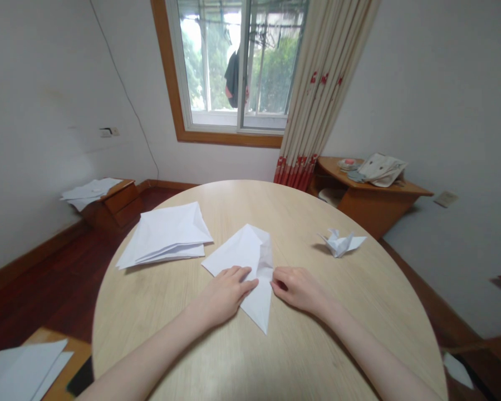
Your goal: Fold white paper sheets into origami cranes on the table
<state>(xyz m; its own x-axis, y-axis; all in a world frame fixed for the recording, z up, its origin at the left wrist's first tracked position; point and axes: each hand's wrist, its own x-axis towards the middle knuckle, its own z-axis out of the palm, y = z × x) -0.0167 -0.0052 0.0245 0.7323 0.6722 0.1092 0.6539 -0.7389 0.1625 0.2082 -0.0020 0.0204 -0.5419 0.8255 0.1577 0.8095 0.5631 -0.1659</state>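
Observation:
A partly folded sheet of white paper (231,250) lies on the round wooden table in front of me, one pointed corner toward me. My left hand (229,292) rests on its lower left part, fingers stretched out over the surface. At the paper's right edge, my right hand (296,287) is closed, thumb and fingers pinched together on the edge of the sheet. A raised flap stands along the right side above that pinch. Off to the right sits a folded paper crane (337,243), apart from both hands.
A stack of folded white paper (171,228) lies at the table's left. The round table (250,362) has a curved edge. Beyond it stand a corner shelf (371,195) with a bag, a low cabinet (119,200) with papers, and a curtain (317,100) by the window.

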